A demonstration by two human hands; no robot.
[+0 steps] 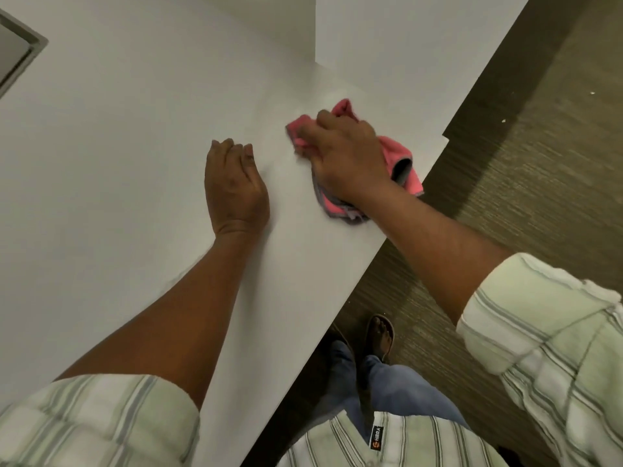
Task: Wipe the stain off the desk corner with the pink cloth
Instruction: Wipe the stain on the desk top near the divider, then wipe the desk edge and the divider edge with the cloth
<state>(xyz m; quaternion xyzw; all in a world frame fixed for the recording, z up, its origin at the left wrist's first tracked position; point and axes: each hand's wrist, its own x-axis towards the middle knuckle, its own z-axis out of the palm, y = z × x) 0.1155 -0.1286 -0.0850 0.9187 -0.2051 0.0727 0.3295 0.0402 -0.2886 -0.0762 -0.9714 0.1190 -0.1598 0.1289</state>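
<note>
Nearest, the left hand (236, 188) is lying flat on the white worktop (118, 146), fingers together and holding nothing, apparently steadying the person. Just beyond it, the right hand (340, 156) is pressing down on the pink cloth (403, 163), fingers clamped over its bunched middle. The cloth is sitting close to the worktop's edge, near the far corner (no stain is clearly showing there). It looks soft, light and limp, so it should fold under any grip; holding the gathered middle under a flat palm seems best.
</note>
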